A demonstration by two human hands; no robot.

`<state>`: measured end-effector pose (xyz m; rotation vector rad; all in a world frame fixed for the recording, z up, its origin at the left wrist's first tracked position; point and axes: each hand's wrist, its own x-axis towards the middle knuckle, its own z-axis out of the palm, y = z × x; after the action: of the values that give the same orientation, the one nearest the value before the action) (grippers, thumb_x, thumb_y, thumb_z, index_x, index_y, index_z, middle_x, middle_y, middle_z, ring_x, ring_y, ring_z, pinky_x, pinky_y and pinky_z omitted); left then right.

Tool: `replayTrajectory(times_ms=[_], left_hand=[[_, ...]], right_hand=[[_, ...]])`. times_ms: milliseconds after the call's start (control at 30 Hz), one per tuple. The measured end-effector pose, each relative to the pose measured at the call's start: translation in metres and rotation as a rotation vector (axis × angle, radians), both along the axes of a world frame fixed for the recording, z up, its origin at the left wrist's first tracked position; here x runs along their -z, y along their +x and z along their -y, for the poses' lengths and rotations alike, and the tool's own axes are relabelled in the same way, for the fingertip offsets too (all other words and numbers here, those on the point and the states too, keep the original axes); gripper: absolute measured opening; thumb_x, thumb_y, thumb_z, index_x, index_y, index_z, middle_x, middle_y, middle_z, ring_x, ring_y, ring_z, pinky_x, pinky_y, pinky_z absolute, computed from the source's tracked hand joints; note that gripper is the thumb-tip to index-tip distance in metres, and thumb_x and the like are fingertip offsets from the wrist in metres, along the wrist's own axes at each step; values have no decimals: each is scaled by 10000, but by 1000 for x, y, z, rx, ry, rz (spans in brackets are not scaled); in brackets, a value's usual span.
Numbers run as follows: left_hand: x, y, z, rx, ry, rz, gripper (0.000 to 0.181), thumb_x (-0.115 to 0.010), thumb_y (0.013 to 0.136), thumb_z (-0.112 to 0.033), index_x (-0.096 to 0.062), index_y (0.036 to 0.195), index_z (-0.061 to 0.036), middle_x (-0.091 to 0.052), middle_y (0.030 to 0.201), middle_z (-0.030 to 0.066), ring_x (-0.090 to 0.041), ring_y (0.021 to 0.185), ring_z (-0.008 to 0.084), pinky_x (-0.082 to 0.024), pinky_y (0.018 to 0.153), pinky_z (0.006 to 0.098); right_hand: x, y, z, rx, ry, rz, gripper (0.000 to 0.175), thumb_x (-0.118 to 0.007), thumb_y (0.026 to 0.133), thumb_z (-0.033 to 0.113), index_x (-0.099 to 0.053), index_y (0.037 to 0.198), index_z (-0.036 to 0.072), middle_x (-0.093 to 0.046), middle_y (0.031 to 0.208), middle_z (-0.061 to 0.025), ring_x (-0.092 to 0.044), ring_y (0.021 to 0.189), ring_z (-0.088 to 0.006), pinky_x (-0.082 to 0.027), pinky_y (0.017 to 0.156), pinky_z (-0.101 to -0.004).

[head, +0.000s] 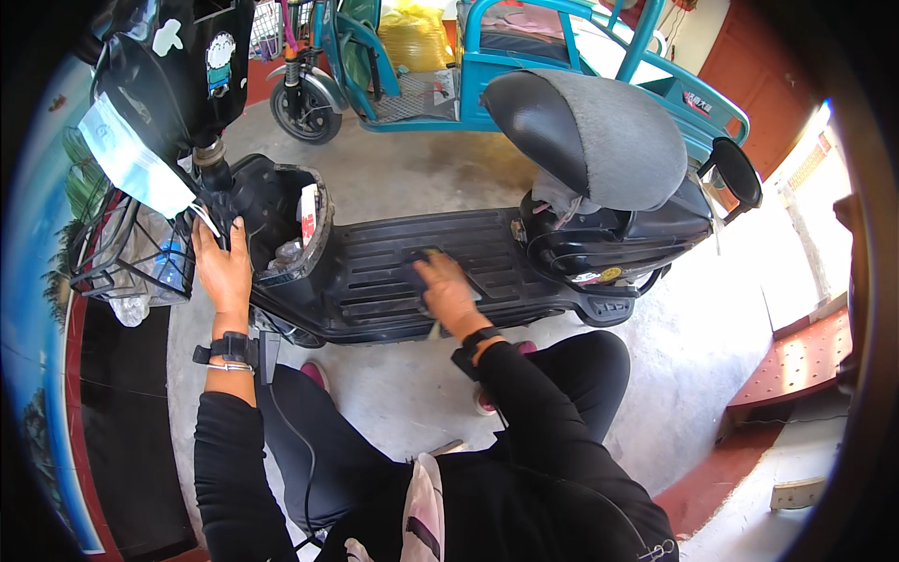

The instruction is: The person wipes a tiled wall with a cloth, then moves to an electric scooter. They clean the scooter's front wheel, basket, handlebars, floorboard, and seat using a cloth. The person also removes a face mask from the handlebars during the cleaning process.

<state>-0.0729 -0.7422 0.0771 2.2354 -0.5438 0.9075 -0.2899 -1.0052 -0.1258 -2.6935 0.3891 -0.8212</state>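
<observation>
A black electric scooter stands side-on before me, with its ribbed footboard (372, 281) running across the middle. My right hand (446, 288) presses a dark cloth (416, 270) onto the footboard. The cloth is partly hidden under the fingers, and the hand is slightly blurred. At the front end, my left hand (223, 270) grips the edge of the scooter's leg shield (223, 235), thumb and fingers on either side. Just above that hand hangs a pale blue face mask (137, 158). Beside it is an open storage pocket (319, 239) holding a white-and-red packet and crumpled plastic.
A wire basket (130, 270) with a bottle and plastic bags sits left of my left hand. The seat (597, 137) wears a grey cover. Behind the scooter stands a teal cargo tricycle (421, 125). A red perforated ledge (793, 369) lies at right.
</observation>
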Motion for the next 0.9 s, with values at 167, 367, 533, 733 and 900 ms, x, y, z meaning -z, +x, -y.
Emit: replayTrajectory(times_ms=[167, 367, 533, 733, 900], left_hand=[[4, 4, 0, -7, -8, 42, 642, -687, 947, -372, -520, 1374, 77, -540, 1408, 275, -535, 1277, 456, -454, 1056, 471], [8, 14, -1, 15, 1, 113, 621, -698, 940, -361, -534, 1384, 41, -549, 1401, 261, -519, 1296, 448, -448, 1063, 468], [11, 20, -2, 31, -21, 75, 642, -664, 965, -380, -513, 1392, 74, -528, 1427, 266, -514, 1303, 452, -449, 1066, 468], [14, 24, -3, 41, -28, 34, 658, -654, 969, -395, -505, 1393, 86, -507, 1447, 270, -500, 1319, 448, -440, 1074, 468], [13, 28, -4, 39, -2, 31, 657, -639, 976, -397, -495, 1401, 82, -509, 1448, 261, -502, 1320, 439, -434, 1079, 468]], right_hand=[[-3, -80, 53, 401, -14, -158, 634, -632, 772, 39, -550, 1397, 109, -537, 1417, -245, -472, 1350, -407, -350, 1159, -490], [12, -114, 51, 503, 7, -34, 593, -593, 791, 12, -567, 1378, 87, -534, 1407, -256, -469, 1326, -454, -349, 1160, -505], [13, -87, -20, 182, -110, 39, 587, -610, 800, -10, -573, 1378, 86, -503, 1434, -266, -450, 1342, -458, -361, 1164, -473], [-5, -83, -45, 2, -110, -69, 556, -591, 850, 28, -566, 1397, 130, -498, 1446, -209, -474, 1328, -395, -391, 1131, -452], [-20, -120, 1, 164, -86, -81, 535, -588, 832, -6, -606, 1346, 140, -553, 1357, -157, -540, 1218, -347, -470, 1012, -426]])
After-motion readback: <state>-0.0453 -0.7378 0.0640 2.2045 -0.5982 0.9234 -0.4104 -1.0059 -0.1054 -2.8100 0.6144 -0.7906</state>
